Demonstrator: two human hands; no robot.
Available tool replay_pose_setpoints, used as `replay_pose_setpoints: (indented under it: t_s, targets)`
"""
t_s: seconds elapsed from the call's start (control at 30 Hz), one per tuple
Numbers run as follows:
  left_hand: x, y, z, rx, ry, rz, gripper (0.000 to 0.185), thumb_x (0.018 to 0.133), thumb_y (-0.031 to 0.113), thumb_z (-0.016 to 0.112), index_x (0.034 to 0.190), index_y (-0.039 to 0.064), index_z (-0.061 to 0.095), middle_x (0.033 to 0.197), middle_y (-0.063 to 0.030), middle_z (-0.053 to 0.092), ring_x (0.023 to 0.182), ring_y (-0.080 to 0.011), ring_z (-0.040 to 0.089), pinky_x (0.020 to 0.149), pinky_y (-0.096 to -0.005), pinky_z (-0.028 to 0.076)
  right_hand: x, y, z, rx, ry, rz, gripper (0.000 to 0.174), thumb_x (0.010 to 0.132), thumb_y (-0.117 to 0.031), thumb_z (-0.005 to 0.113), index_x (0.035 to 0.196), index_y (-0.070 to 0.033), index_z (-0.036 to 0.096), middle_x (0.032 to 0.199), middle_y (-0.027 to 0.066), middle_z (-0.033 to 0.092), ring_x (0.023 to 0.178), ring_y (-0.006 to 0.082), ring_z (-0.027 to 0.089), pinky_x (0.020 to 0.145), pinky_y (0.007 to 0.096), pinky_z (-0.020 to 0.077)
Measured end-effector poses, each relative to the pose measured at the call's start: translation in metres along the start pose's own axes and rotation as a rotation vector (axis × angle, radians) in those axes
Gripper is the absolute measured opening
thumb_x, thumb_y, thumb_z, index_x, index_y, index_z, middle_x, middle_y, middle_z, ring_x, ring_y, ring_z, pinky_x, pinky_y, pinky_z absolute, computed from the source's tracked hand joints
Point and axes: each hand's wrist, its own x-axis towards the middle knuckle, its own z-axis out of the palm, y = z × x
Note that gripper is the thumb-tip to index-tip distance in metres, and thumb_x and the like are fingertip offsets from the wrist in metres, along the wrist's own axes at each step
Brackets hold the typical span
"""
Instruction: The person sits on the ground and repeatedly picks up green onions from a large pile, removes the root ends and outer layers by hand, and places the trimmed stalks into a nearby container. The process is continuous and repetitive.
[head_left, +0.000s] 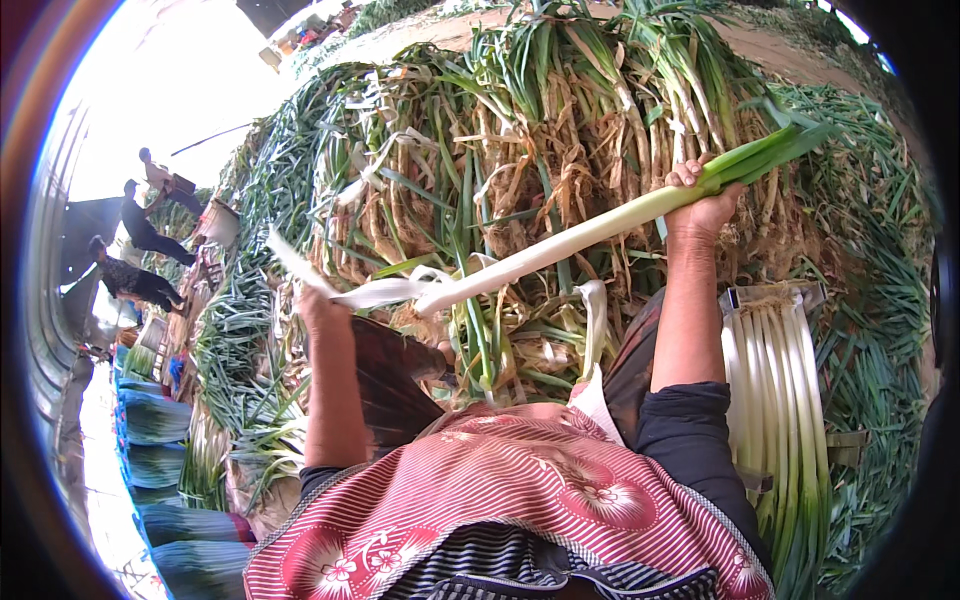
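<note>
My right hand (701, 199) is closed round the green upper part of a leek or large green onion (570, 244), which slants down to the left. Near its white lower end, my left hand (324, 304) grips a pale outer layer (390, 291), stretched between that hand and the stalk. The free end of this strip, blurred, sticks out beyond my left fingers. Peeled skins and leaves (544, 352) litter the ground between my knees. Beside my right arm, several clean white stalks (776, 382) lie side by side in a metal-ended holder (814, 296).
Untrimmed stalks with dry roots (555, 165) are heaped in front of me, with green leaves (870, 225) along the right. Bundled stalks (157, 416) line the lower left. Several people (146, 225) are farther off at the left, near a pale basket (219, 223).
</note>
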Motion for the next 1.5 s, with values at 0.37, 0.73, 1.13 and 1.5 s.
replay_pose_setpoints:
  t_s: [0.37,0.73,1.13,1.5]
  targets:
    - [-0.111,-0.082,0.105,1.177,-0.893,-0.083,0.028,0.094,0.022,0.055,0.114,0.005,0.065,0.103,-0.0123,0.067,0.091,-0.0235,0.062,0.082,-0.0374,0.049,0.006,0.000,-0.032,-0.022,-0.410,0.138,0.066,0.098,-0.067,0.031,0.112,-0.008,0.057,0.080,0.0014,0.046,0.066,0.0125,0.041,0.060,0.0290,0.0348]
    - [-0.288,-0.092,0.213,1.187,-1.170,0.027,0.031,0.099,0.033,0.056,0.104,0.002,0.052,0.081,-0.0237,0.061,0.078,-0.0424,0.063,0.068,-0.0494,0.049,-0.011,0.079,-0.016,-0.806,0.378,0.075,0.046,0.091,-0.044,0.070,0.108,-0.005,0.053,0.072,0.0008,0.049,0.058,0.0104,0.052,0.049,0.0260,0.0448]
    - [-0.277,-0.117,0.206,0.763,-0.994,-0.644,0.046,0.103,0.042,0.042,0.107,0.003,0.066,0.076,-0.0053,0.064,0.059,-0.0139,0.060,0.053,-0.0305,0.050,-0.023,0.091,0.008,-0.813,0.278,0.065,0.043,0.092,-0.045,0.068,0.099,-0.006,0.051,0.070,-0.0012,0.051,0.055,0.0073,0.050,0.045,0.0242,0.0446]
    - [-0.273,-0.071,0.173,0.688,-1.244,-0.589,0.057,0.100,0.053,0.051,0.102,-0.002,0.066,0.079,-0.0043,0.065,0.069,-0.0096,0.062,0.062,-0.0286,0.053,-0.027,0.093,0.010,-0.599,0.101,0.245,0.047,0.099,-0.046,0.057,0.122,-0.005,0.056,0.075,-0.0017,0.049,0.061,0.0074,0.049,0.051,0.0250,0.0436]
